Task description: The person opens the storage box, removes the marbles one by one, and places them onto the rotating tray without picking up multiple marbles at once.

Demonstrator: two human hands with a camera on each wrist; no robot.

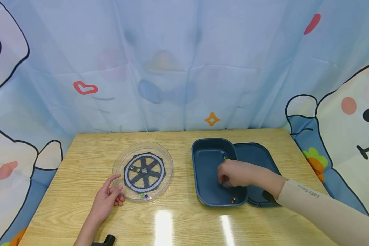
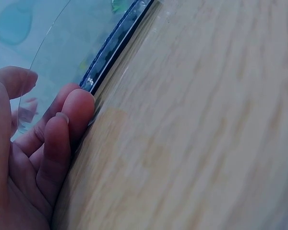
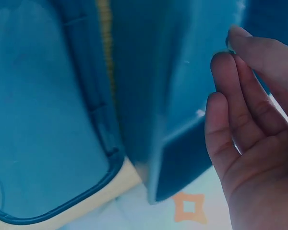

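Note:
My left hand (image 1: 106, 200) holds the near-left rim of a round clear dish (image 1: 169, 177), its wall between thumb and fingers in the left wrist view. Inside the dish lies a dark, spoked wheel-like piece (image 1: 145, 181). A green marble (image 1: 142, 195) and a blue marble (image 1: 146, 196) sit at its near edge, and a yellowish marble (image 1: 138, 169) is on the left. My right hand (image 1: 233, 173) reaches into a deep blue box (image 1: 204, 177), pinching a small glassy marble (image 3: 229, 46), mostly hidden, between thumb and fingertip. A blue marble (image 1: 224, 154) and orange marbles (image 1: 232, 201) lie in the box.
A matching blue lid (image 1: 258, 153) lies right of the box, partly under my right forearm. Everything rests on a wooden table (image 1: 178, 218). A patterned light-blue curtain (image 1: 172, 85) hangs behind it. A black object (image 1: 108, 240) shows beside my left wrist.

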